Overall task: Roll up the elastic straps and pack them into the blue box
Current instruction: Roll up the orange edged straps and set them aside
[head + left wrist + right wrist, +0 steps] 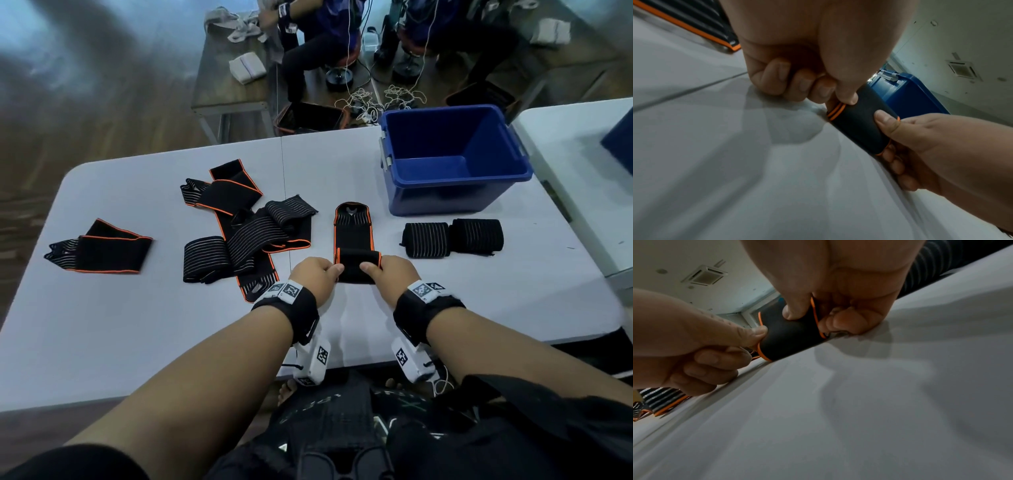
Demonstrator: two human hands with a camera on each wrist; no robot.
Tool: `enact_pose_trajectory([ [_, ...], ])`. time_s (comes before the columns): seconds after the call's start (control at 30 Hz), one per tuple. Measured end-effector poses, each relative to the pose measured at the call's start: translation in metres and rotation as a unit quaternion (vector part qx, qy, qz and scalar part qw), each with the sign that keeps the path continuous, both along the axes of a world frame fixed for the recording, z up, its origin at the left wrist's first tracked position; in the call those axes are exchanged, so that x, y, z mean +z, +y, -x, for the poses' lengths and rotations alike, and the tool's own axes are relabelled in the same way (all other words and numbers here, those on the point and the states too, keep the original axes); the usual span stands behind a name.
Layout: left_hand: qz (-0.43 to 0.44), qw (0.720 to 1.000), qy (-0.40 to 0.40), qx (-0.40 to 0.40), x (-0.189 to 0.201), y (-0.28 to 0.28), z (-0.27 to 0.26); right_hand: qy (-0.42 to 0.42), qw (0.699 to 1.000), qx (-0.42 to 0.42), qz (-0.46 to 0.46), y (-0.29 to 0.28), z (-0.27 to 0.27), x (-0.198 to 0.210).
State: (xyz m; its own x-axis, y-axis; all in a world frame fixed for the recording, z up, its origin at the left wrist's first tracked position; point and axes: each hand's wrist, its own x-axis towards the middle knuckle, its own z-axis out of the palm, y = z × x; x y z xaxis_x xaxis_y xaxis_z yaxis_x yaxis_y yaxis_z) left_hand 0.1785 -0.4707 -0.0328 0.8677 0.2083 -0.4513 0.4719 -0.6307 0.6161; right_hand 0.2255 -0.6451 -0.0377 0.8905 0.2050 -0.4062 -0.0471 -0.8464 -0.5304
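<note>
A black elastic strap with orange edging lies flat on the white table, its near end wound into a short roll. My left hand pinches the roll's left end, thumb on top. My right hand pinches its right end the same way. In the left wrist view the roll sits between both thumbs, and the right wrist view shows the roll likewise. Two finished rolls lie just right of it. The blue box, with nothing inside, stands behind them.
A pile of several loose straps covers the table's middle left, and one more strap lies at the far left. A second white table adjoins on the right. People sit at a wooden table beyond.
</note>
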Motion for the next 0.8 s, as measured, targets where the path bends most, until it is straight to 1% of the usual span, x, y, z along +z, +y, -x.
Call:
enact_pose_trajectory([
  [0.13, -0.038, 0.999, 0.027, -0.005, 0.004, -0.005, -0.002, 0.006, 0.999, 0.002, 0.035, 0.000, -0.001, -0.001],
  [0.23, -0.076, 0.997, 0.002, 0.018, 0.005, -0.006, -0.004, -0.010, 0.999, -0.017, 0.038, 0.000, 0.000, 0.002],
  [0.33, -0.035, 0.996, -0.032, 0.071, 0.005, -0.008, -0.003, -0.027, 0.997, -0.067, -0.015, 0.002, 0.002, 0.005],
  [0.4, -0.004, 0.995, -0.042, 0.096, 0.006, -0.008, -0.002, -0.036, 0.997, -0.057, -0.027, 0.003, 0.002, 0.006],
  [0.47, 0.015, 0.993, -0.056, 0.105, 0.007, -0.007, 0.000, -0.051, 0.998, -0.022, -0.032, 0.002, 0.002, 0.007],
  [0.57, 0.002, 0.996, -0.066, 0.067, 0.008, -0.006, -0.002, -0.057, 0.998, 0.017, -0.021, 0.000, 0.003, 0.009],
  [0.6, -0.006, 0.997, -0.065, 0.052, 0.008, -0.006, -0.003, -0.056, 0.998, 0.016, -0.011, 0.000, 0.003, 0.009],
  [0.7, -0.032, 0.997, -0.070, -0.005, 0.005, -0.003, -0.005, -0.045, 0.998, -0.035, -0.017, 0.001, 0.003, 0.010],
  [0.73, -0.041, 0.996, -0.070, -0.027, 0.004, -0.003, -0.005, -0.052, 0.998, -0.037, -0.026, 0.002, 0.004, 0.009],
  [0.8, -0.061, 0.994, -0.076, -0.057, -0.001, -0.002, -0.006, -0.077, 0.996, -0.005, -0.033, 0.001, 0.006, 0.008],
])
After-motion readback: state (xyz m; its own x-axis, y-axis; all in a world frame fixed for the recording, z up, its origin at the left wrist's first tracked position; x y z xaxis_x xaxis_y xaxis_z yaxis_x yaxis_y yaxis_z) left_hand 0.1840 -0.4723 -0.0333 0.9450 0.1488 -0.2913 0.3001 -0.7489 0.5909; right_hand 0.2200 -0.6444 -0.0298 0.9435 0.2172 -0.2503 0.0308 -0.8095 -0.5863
